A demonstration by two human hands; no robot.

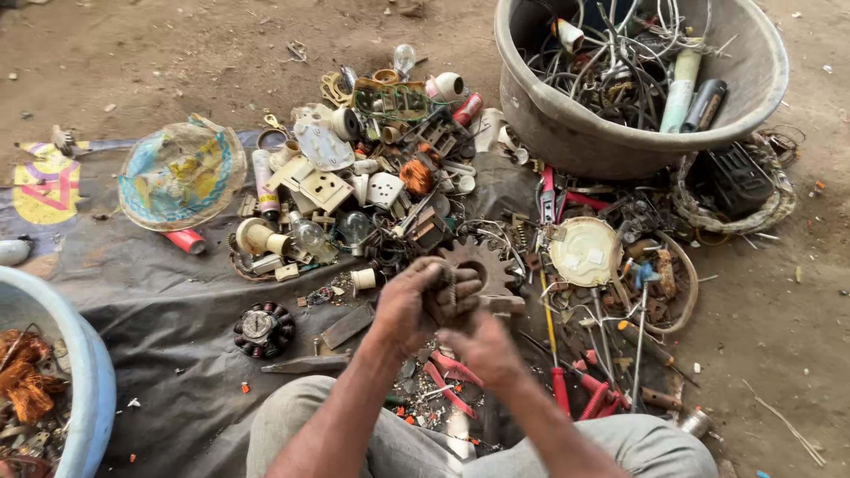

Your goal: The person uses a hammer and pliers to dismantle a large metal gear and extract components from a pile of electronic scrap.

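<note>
A: Sitting low, knees at the frame's bottom. Left hand (423, 303) is wrapping its fingers tight around a small dark part (447, 296), held above the dark sheet (168, 319). Right hand (485, 350) is coming in just under it; its fingers are curling toward the part, but I cannot tell if they are gripping it.

B: What is lying below?

A: Red-handled pliers (452, 376) are sitting on the sheet right under the hands, more red-handled tools (589, 394) to the right.

B: Further out?

A: Rusty gear (482, 264) is lying just behind the hands, round black part (263, 329) to the left, glass bulbs (310, 235) and white sockets (323, 188) beyond. Blue tub (84, 354) with copper wire (22, 376) at the left edge, grey tub (620, 142) full of cables at the far right.

B: Risks?

A: The part is looking greasy and worn, so it could be slipping out and dropping onto the scrap. Bulbs are lying loose nearby; something falling could be cracking them. Sharp metal is sitting around bare hands.
</note>
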